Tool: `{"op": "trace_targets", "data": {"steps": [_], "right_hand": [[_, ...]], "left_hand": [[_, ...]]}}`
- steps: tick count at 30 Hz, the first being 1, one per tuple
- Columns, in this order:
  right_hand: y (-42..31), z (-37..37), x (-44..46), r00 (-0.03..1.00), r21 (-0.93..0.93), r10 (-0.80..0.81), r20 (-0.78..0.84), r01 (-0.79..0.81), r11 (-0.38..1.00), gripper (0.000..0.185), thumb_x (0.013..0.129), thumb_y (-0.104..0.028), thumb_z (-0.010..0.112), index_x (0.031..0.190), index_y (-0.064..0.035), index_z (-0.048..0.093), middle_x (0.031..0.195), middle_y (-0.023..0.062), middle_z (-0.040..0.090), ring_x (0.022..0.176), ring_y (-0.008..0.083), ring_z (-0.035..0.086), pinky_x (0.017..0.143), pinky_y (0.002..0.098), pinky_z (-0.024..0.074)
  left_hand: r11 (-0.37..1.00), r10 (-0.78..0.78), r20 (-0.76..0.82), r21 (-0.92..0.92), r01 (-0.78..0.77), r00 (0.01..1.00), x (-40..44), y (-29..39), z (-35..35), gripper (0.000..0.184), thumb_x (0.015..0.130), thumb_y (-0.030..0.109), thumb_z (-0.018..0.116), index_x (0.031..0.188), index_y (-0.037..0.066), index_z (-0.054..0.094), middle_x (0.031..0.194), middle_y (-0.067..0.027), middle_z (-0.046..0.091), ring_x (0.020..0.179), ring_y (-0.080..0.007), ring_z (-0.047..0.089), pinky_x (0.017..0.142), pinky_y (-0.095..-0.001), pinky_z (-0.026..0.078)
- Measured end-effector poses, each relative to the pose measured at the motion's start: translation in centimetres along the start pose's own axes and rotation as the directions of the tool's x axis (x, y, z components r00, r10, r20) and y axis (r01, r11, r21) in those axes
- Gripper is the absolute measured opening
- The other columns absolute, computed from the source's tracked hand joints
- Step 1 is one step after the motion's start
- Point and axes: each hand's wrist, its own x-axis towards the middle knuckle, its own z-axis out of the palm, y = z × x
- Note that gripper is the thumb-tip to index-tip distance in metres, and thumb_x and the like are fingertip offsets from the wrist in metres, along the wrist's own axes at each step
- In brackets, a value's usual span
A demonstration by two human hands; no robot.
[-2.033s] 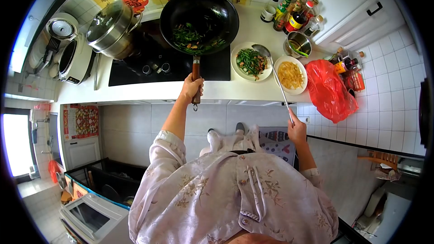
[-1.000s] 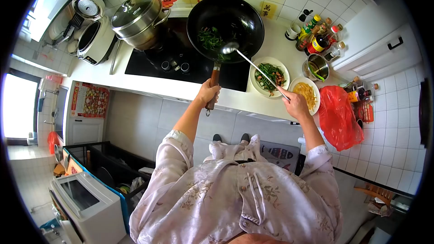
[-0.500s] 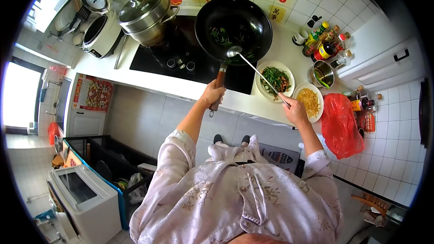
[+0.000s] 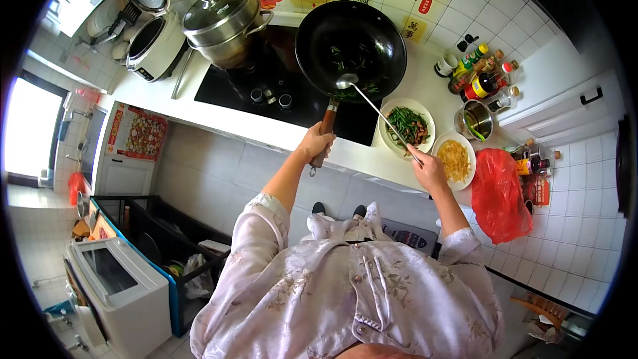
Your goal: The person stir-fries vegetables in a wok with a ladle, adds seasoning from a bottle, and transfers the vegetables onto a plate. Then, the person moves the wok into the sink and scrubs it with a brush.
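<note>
My left hand point(image 4: 315, 143) is closed around the wooden handle of a black wok point(image 4: 379, 46). The wok is over the right part of the dark cooktop point(image 4: 232, 96), and a few green pieces point(image 4: 349, 58) lie inside it. My right hand point(image 4: 430, 171) grips the long handle of a metal ladle point(image 4: 347, 81), whose bowl is at the wok's near side. Beneath the ladle's handle stands a plate point(image 4: 388, 143) of cooked greens with bits of meat point(image 4: 409, 125). Close to my right hand is a second plate point(image 4: 465, 184) holding yellowish shreds point(image 4: 454, 159).
Left of the wok stands a lidded steel pot point(image 4: 226, 26), with an open rice cooker point(image 4: 156, 46) beyond it. At the right are several sauce bottles point(image 4: 482, 85), a metal pot point(image 4: 474, 119) with a green item inside, and a red plastic bag point(image 4: 498, 196).
The view has shifted slightly, so the counter items sit a little lower. Both hands keep their grips, and the ladle's bowl stays near the wok's near side.
</note>
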Motion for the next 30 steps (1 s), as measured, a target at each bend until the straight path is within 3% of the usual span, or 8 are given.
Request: {"op": "trace_targets", "data": {"steps": [5,11,13,15,18,22,24,30], "right_hand": [[-1.2,0.2,4.1,0.996,0.117,0.003,-0.094,0.008,0.993,0.039,0.079,-0.008,0.056,0.117,-0.0183,0.058,0.080,0.0194,0.062,0.071,0.0354,0.060,0.063,0.0401,0.0474],[-2.8,1.4,8.0,0.994,0.044,0.000,-0.107,0.005,0.999,0.041,0.078,-0.005,0.056,0.117,-0.0180,0.058,0.079,0.0206,0.061,0.070,0.0378,0.058,0.062,0.0418,0.0466],[-0.2,1.6,5.2,0.986,-0.005,-0.101,-0.130,0.101,0.995,0.041,0.078,-0.005,0.056,0.117,-0.0191,0.058,0.080,0.0209,0.061,0.071,0.0373,0.059,0.063,0.0412,0.0470],[-1.0,-0.7,0.6,0.997,-0.032,0.076,-0.010,-0.077,0.997,0.041,0.079,-0.006,0.056,0.118,-0.0175,0.057,0.081,0.0208,0.061,0.072,0.0349,0.061,0.064,0.0385,0.0479],[0.5,-1.6,-1.9,0.996,0.160,0.084,-0.027,-0.079,0.984,0.040,0.079,-0.006,0.057,0.119,-0.0143,0.057,0.081,0.0208,0.061,0.073,0.0302,0.064,0.064,0.0344,0.0483],[-0.5,-2.8,3.4,0.993,0.073,0.073,-0.094,-0.067,0.995,0.040,0.079,-0.006,0.058,0.119,-0.0120,0.057,0.077,0.0197,0.061,0.063,0.0252,0.061,0.060,0.0319,0.0465],[-0.2,-2.5,6.1,0.983,0.048,0.163,-0.088,-0.159,0.986,0.041,0.079,-0.005,0.058,0.119,-0.0124,0.056,0.071,0.0176,0.060,0.054,0.0228,0.054,0.055,0.0311,0.0437],[1.1,-1.9,-0.3,0.993,0.087,0.120,-0.005,-0.120,0.989,0.041,0.079,-0.007,0.058,0.120,-0.0141,0.056,0.064,0.0170,0.055,0.051,0.0177,0.049,0.053,0.0312,0.0417]], "left_hand": [[1.000,-0.007,-0.003,0.011,0.007,1.000,-0.3,-0.1,0.2,0.019,0.079,0.011,0.059,0.091,0.009,0.045,0.063,-0.0010,0.048,0.048,-0.0111,0.048,0.044,-0.0278,0.044],[1.000,0.002,0.013,-0.023,-0.002,1.000,0.1,-0.6,-0.1,0.025,0.077,0.010,0.060,0.096,0.007,0.045,0.063,-0.0033,0.048,0.048,-0.0130,0.048,0.043,-0.0296,0.045],[1.000,0.007,0.008,-0.018,-0.007,1.000,-0.2,-0.2,0.0,0.025,0.077,0.010,0.060,0.096,0.007,0.045,0.063,-0.0030,0.048,0.048,-0.0130,0.048,0.044,-0.0298,0.045],[1.000,0.000,-0.001,-0.012,0.000,1.000,-0.3,-0.1,0.0,0.024,0.077,0.010,0.060,0.096,0.007,0.045,0.063,-0.0029,0.048,0.049,-0.0129,0.048,0.044,-0.0299,0.045],[1.000,0.000,0.000,-0.015,0.000,1.000,-0.1,-0.6,0.1,0.022,0.078,0.011,0.060,0.093,0.008,0.045,0.064,-0.0021,0.048,0.049,-0.0120,0.048,0.044,-0.0290,0.044],[1.000,0.009,0.004,-0.012,-0.009,1.000,0.2,-0.9,0.1,0.021,0.078,0.013,0.061,0.090,0.009,0.044,0.064,-0.0014,0.047,0.049,-0.0113,0.048,0.044,-0.0278,0.044],[1.000,0.012,0.008,-0.008,-0.012,1.000,0.1,-0.7,0.1,0.021,0.078,0.012,0.060,0.091,0.008,0.045,0.064,-0.0020,0.047,0.049,-0.0121,0.048,0.044,-0.0288,0.044],[0.999,0.018,0.013,-0.034,-0.017,1.000,0.2,-0.7,-0.1,0.020,0.078,0.012,0.060,0.091,0.007,0.045,0.063,-0.0024,0.047,0.049,-0.0129,0.048,0.043,-0.0296,0.043]]}}
